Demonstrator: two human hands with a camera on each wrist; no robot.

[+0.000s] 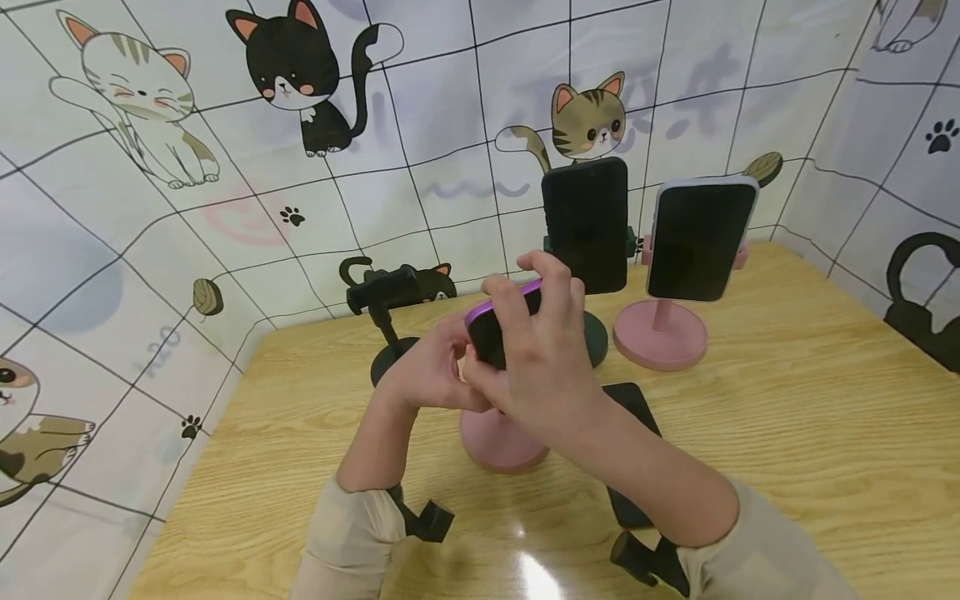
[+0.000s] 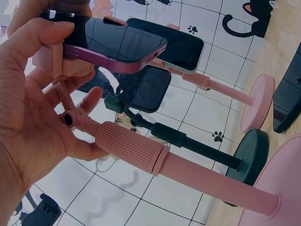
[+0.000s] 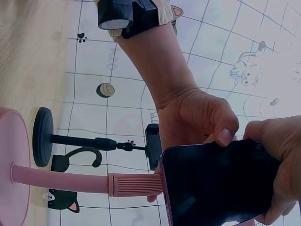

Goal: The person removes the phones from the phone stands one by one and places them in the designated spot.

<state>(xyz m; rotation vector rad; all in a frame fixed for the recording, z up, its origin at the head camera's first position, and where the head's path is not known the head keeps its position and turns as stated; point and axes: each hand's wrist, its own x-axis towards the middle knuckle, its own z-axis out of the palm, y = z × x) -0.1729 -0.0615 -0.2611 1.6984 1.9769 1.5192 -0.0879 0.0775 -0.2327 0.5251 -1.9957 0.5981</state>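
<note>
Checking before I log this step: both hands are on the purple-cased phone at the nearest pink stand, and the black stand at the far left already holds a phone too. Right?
Not quite. The black stand at the far left is empty; the head view shows its clamp bare. The rest holds: the left hand and right hand are on the purple-cased phone at the nearest pink stand.

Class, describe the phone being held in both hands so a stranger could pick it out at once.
On the wooden table, nearest the viewer, stands a pink stand. Both hands hold the phone at its top. Alone among the phones, it has a purple case.
</note>
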